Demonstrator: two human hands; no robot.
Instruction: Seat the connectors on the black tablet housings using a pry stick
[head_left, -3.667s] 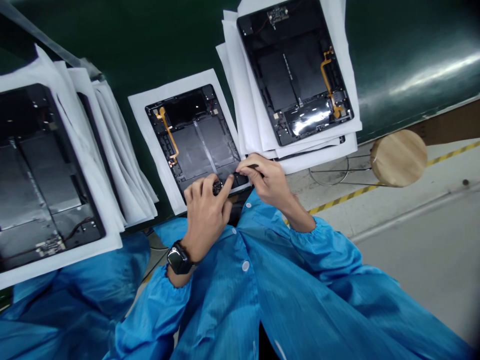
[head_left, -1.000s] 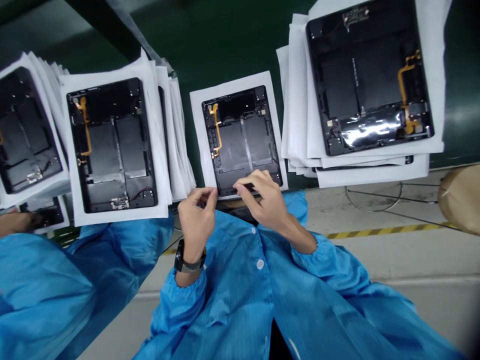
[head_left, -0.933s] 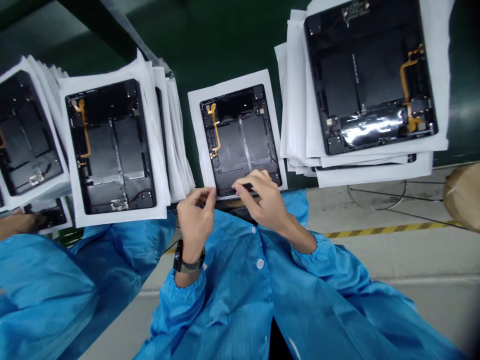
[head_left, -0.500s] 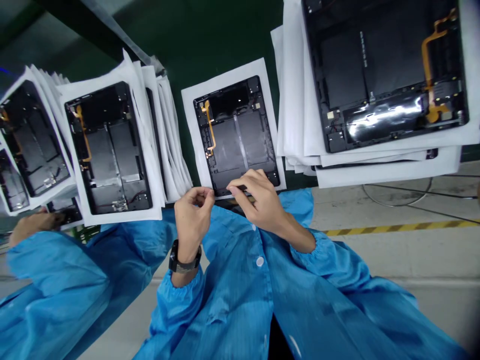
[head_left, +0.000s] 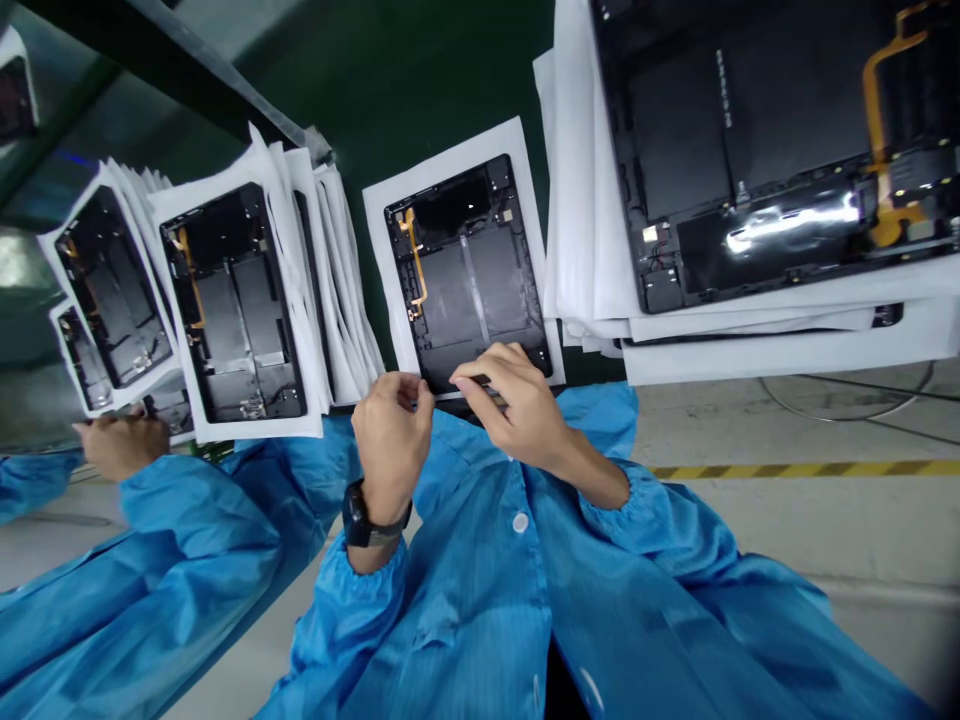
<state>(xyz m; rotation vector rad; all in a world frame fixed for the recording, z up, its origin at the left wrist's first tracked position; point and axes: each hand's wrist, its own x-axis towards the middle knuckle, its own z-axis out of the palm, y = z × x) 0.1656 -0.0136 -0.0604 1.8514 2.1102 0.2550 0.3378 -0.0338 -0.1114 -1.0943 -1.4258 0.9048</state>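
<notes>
A black tablet housing (head_left: 480, 280) with an orange flex cable lies on a white foam sheet (head_left: 380, 240) in the middle. At its near edge, on the left, is my left hand (head_left: 391, 430), wearing a watch, with thumb and index finger pinched together. My right hand (head_left: 517, 405) is over the near edge, further right, thumb against the curled fingers. Whatever either pinch holds is too small or hidden to make out.
On the right stands a stack of white sheets (head_left: 585, 200) bearing a larger-looking housing (head_left: 757, 130). More housings (head_left: 232, 300) on sheets are stacked at the left, near another person's hand (head_left: 124, 443) and blue sleeve.
The view has shifted slightly, bringing more of the left side into sight. The other person's hand shows more fully. My hands keep nearly the same pinched pose at the housing's near edge.
</notes>
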